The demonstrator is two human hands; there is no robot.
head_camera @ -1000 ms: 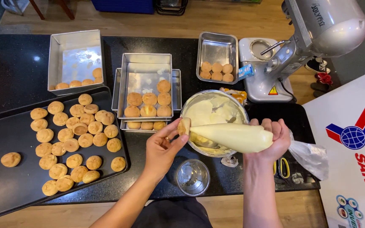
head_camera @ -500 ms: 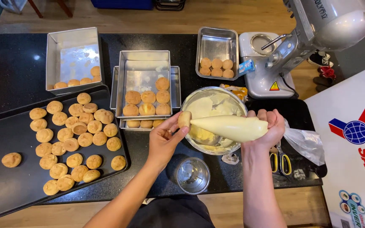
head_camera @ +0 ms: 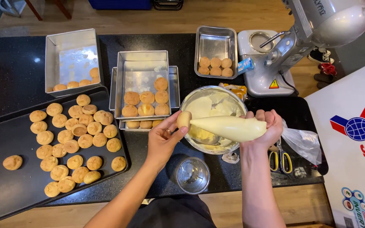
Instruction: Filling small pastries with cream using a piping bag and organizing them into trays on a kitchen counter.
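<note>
Seen from above, a person stands at a black counter filling small round pastry shells with cream; the left hand is curled partly closed, its fingertips pinching one golden puff up at the tip of a piping bag; the right hand is closed in a fist around the fat back end of the bag, whose loose plastic tail trails off to the right; puff and nozzle meet above the near left rim of a steel mixing bowl holding pale cream; to do this well, it seems wise to keep the puff steady against the tip, squeeze gently from the back of the bag, and stay over the bowl so any drip falls inside; unfilled puffs crowd a black baking sheet at the left; more puffs sit in two stacked metal trays behind the bowl, and in further tins at the back; a small empty glass stands near the counter's front edge, yellow-handled scissors lie right of the bowl, and a stand mixer rises at the far right; compared with half a second earlier, the hands and bag sit in nearly the same place, with the bag tilted slightly more level and the trays unchanged.
</note>
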